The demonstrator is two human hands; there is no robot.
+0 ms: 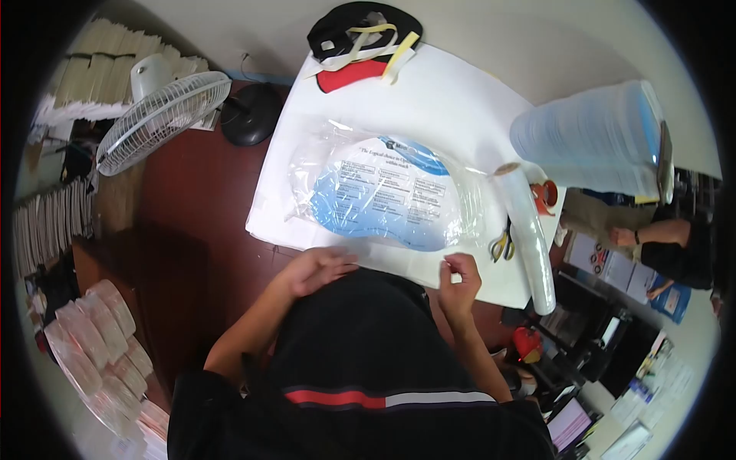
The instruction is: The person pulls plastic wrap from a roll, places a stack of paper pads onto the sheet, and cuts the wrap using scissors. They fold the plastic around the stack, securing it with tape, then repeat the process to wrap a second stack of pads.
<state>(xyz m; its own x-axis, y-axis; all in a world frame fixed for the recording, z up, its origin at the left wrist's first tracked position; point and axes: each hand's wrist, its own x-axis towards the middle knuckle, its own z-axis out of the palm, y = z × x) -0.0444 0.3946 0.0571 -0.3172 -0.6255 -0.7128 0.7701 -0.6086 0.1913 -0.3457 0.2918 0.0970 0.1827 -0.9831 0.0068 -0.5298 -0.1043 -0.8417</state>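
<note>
A blue and white printed sheet with rounded edges point(376, 195) lies on the white table, under loose, shiny clear plastic film point(307, 165). At the table's near edge is my left hand point(318, 270), its fingers stretched out just below the sheet's lower left side. My right hand point(460, 282) is by the same edge, to the right, with its fingers curled into a pinch. Whatever it may hold is too small to make out. Scissors with yellow and black handles point(502, 244) lie right of the sheet, beside a long roll of clear film point(527, 238).
An orange tape dispenser point(546, 197) sits behind the film roll. Stacked light-blue material point(590, 138) stands at the right. A black and red item with strips point(364, 46) lies at the table's far end. A white fan point(161, 123) stands left. Another person's arm point(652, 232) shows far right.
</note>
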